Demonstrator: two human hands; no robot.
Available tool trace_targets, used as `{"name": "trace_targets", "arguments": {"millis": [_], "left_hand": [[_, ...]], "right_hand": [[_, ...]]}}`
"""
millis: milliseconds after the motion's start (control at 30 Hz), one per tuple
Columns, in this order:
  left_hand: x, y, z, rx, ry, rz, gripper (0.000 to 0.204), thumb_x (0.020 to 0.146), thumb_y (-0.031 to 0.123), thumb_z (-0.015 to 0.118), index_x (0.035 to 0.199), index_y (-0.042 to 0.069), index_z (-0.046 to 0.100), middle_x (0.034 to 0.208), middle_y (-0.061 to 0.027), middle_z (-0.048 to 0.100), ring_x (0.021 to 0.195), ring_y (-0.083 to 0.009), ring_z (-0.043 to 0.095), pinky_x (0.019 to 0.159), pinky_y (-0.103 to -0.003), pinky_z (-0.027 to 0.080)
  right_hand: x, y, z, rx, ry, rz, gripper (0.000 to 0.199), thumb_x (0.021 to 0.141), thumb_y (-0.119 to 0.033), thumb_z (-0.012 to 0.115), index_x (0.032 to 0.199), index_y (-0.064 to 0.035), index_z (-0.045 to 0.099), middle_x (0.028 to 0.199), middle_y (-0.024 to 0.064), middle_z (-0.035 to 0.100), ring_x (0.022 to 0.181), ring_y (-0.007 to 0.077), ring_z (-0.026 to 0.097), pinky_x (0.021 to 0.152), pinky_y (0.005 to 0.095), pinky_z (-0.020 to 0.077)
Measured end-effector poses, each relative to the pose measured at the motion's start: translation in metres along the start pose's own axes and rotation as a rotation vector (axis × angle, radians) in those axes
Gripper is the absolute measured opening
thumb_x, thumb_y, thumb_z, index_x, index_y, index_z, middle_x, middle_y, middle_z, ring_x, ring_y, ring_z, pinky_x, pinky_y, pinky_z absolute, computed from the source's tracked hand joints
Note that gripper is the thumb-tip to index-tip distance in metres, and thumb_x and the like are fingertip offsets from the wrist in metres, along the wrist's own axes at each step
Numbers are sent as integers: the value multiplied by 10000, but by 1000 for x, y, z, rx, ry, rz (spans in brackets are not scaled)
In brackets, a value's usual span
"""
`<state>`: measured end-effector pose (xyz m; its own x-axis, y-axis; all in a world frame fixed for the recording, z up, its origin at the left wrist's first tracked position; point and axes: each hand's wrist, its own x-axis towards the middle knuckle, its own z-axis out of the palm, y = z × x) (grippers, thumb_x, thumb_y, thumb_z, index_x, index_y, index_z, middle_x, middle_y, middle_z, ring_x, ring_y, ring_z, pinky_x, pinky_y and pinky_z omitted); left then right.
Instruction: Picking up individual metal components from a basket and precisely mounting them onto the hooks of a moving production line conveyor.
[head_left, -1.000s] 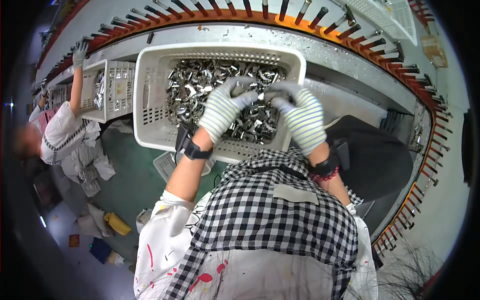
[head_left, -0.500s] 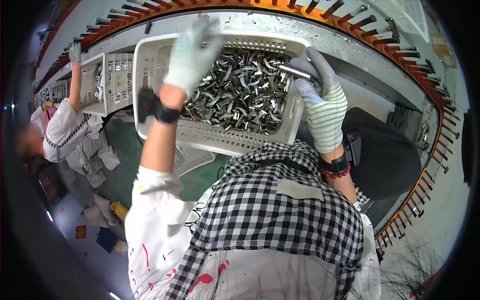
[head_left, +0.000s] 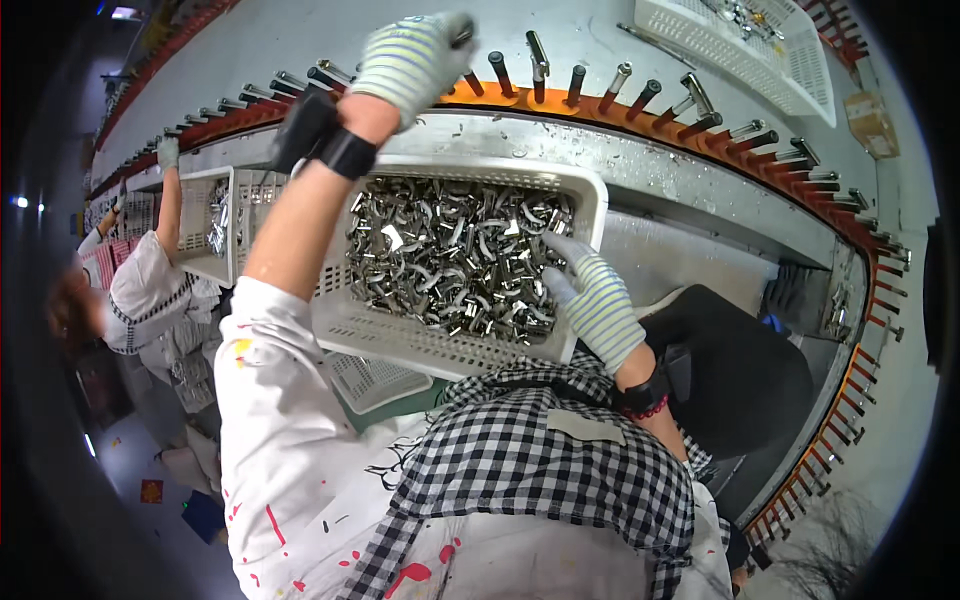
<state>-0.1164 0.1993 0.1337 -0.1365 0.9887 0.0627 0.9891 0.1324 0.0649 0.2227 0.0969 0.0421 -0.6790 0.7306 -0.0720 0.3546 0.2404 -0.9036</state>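
A white plastic basket [head_left: 590, 200] in front of me holds a heap of small shiny metal parts [head_left: 450, 260], curved and straight. My left hand [head_left: 412, 65], in a striped glove, is raised beyond the basket's far side, over the orange rail. Its fingers close round a dark, shiny metal piece [head_left: 462, 36], mostly hidden by the glove. My right hand [head_left: 603, 300], gloved the same way, reaches over the basket's right side. Thumb and fingers are apart at the edge of the parts, and I see nothing held between them.
A curved orange rail [head_left: 490, 92] with upright pegs, several carrying metal pieces, runs past the basket. Another white basket [head_left: 800, 75] stands beyond it at the right. A black stool [head_left: 740, 370] is at my right. At the far left, a co-worker [head_left: 150, 290] reaches toward the rail.
My left hand has moved from above the basket to the rail. My right hand has come down to the parts, and the shiny metal tube it held no longer shows there.
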Motion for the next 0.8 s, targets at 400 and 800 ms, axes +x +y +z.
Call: {"name": "trace_targets", "arguments": {"millis": [400,800], "left_hand": [[-97,58,47,-306,447,341,466,947,6,662,1359,222,683,1165,-68,768,874,-268,761,721,-395,621],[-242,125,173,-1235,-179,-340,394,957,95,715,1342,14,702,1223,-187,773,1142,-259,742,1020,-353,558]], "right_hand": [[2,1,1,84,209,61,466,1014,-91,643,1478,-54,616,1355,175,708,1263,294,671,1094,389,517],[294,16,-136,-876,6,276,433,971,-304,600,1256,-17,755,1252,276,729,1157,445,710,1008,492,556]]}}
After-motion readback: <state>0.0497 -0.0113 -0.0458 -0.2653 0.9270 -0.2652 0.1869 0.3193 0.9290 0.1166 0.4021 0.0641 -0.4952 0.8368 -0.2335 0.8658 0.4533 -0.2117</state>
